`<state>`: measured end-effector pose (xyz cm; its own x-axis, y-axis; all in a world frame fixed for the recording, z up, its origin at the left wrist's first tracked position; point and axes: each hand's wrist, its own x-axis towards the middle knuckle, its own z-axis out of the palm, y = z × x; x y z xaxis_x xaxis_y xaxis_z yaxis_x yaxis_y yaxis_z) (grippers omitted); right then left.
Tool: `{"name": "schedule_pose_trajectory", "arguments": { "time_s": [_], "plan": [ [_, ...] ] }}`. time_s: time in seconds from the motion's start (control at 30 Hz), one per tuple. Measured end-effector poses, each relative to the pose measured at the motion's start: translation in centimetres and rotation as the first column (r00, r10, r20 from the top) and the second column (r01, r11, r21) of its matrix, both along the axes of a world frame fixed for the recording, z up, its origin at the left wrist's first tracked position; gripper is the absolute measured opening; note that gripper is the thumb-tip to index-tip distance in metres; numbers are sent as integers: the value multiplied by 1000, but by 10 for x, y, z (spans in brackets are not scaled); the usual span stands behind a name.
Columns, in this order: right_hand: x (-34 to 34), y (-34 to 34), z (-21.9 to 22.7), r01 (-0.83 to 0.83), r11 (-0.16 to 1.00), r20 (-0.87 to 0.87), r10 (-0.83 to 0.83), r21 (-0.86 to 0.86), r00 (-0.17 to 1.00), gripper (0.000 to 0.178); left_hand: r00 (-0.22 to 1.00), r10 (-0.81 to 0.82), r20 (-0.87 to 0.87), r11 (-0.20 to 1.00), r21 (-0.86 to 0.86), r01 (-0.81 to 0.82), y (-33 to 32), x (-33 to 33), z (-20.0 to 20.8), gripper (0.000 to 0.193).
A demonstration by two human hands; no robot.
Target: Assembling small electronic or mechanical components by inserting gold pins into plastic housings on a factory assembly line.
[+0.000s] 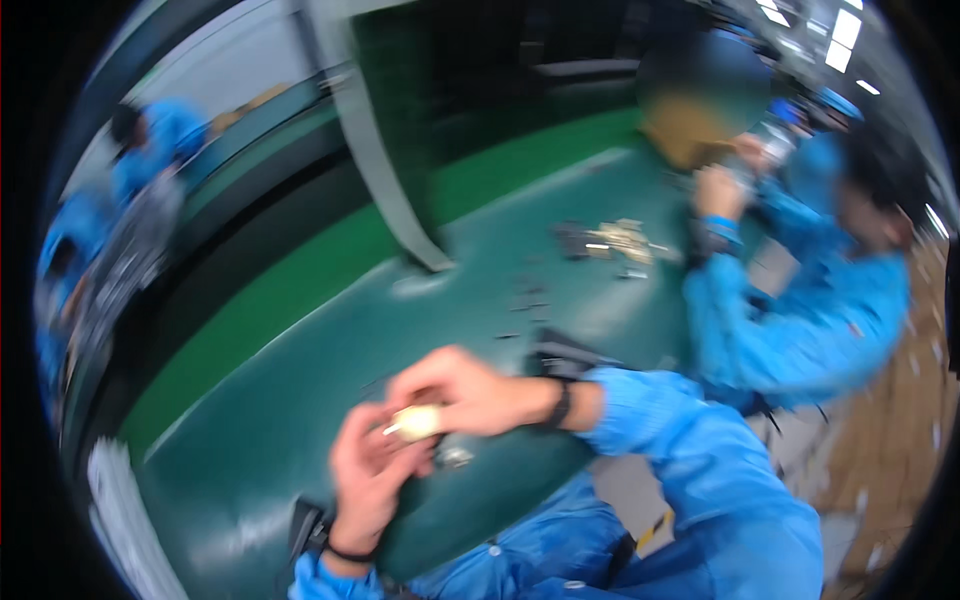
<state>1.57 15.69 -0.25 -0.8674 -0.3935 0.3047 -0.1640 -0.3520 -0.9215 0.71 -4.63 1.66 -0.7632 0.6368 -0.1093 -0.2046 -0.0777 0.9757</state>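
Note:
My left hand (368, 470) and my right hand (465, 392) meet over the green table, both with bent fingers closed round a small, shiny gold-coloured metal piece (415, 423). Glare and motion blur hide its exact kind. Just below my right hand, a few small silver-coloured bits (456, 457) lie on the table top. Dark bands circle both my wrists, and blue sleeves cover my forearms.
Small dark parts (530, 295) are scattered beyond my right hand, leading to a heap of gold-coloured pieces (622, 240) beside dark ones (572, 240). A grey post (385, 180) rises from the green table (330, 340). At the right, a blue-clad co-worker (800, 320) handles something.

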Motion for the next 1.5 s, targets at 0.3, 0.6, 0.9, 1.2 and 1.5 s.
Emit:
{"name": "schedule_pose_trajectory", "arguments": {
  "time_s": [0.3, 0.6, 0.9, 1.2, 1.5],
  "plan": [
    [20, 25, 22, 370, 906, 186, -407, 205, 894, 9, 998, -68, 7, 984, 165, 66, 17, -9, -28, 14],
    [14, 16, 17, 284, 935, 209, -328, 214, 921, 10, 999, 32, 0, 986, 161, -31, 7, -8, -23, 12],
    [6, 12, 20, 156, 970, 225, -197, 187, 954, 12, 992, 104, 72, 987, 116, -112, -4, -10, -18, 21],
    [5, 17, 20, 80, 978, 275, -132, 191, 952, 13, 976, 136, -172, 990, 65, -126, 9, -9, -23, 21],
    [9, 6, 14, 117, 954, 258, -191, 276, 947, 12, 945, 254, -208, 967, 43, -251, 10, -1, -18, 20]
  ]
}}
